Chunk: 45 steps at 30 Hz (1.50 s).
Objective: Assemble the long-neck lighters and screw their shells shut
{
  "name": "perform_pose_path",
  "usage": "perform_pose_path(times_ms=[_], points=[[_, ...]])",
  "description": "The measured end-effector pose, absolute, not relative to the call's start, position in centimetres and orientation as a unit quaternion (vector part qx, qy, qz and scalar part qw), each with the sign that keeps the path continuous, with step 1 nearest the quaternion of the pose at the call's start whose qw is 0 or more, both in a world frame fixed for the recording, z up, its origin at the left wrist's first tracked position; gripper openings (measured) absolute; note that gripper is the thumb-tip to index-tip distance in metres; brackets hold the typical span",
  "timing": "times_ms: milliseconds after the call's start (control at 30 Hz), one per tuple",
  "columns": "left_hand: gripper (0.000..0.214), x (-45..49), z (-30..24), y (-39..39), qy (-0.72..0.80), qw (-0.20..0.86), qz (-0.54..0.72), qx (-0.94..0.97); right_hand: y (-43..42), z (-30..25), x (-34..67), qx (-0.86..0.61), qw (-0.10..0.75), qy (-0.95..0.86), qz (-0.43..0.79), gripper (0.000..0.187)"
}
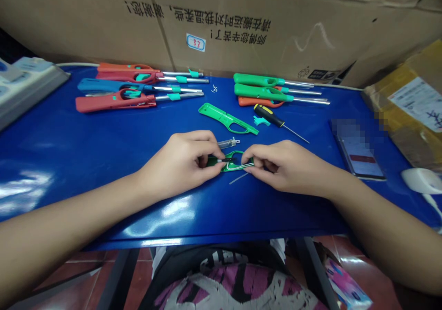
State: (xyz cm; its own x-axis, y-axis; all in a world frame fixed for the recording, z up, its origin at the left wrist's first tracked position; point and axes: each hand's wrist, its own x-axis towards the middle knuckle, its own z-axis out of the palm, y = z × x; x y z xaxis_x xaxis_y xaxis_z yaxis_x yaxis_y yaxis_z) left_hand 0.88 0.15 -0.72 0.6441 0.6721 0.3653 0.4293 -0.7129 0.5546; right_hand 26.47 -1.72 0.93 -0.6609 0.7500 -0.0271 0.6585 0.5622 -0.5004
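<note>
A green half shell of a lighter (237,167) lies on the blue table between my hands, its inner side facing up. My left hand (183,163) is closed, thumb and forefinger pinching a small black-and-white igniter part (226,160) over the shell. Thin white wires (240,166) run from there to my right hand (288,167), which is closed on them at the shell's narrow end. A clear fuel tank (228,143) rests just behind my left fingers. The matching green shell half (226,117) lies farther back, beside a turquoise trigger (261,120).
A black-and-yellow screwdriver (269,115) lies behind my right hand. Red, blue and orange lighters (115,103) line the back left, green ones (258,90) the back right. A phone (359,151) lies at right. A cardboard box (221,38) stands behind; a power strip (32,82) sits left.
</note>
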Motion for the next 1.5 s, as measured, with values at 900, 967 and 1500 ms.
perform_pose_path(times_ms=[900, 967, 1500], points=[[0.003, 0.93, -0.85, 0.09, 0.309, 0.213, 0.285, 0.882, -1.88, 1.07, 26.10, -0.410, 0.085, -0.881, 0.219, 0.016], [0.003, 0.88, -0.86, 0.10, 0.310, 0.210, 0.284, 0.883, -1.88, 1.06, 26.14, -0.409, 0.085, -0.882, 0.216, 0.014], [0.005, 0.91, -0.70, 0.07, 0.317, 0.217, 0.276, 0.881, -1.78, 0.87, 26.04, -0.407, 0.097, -0.880, 0.226, 0.012]])
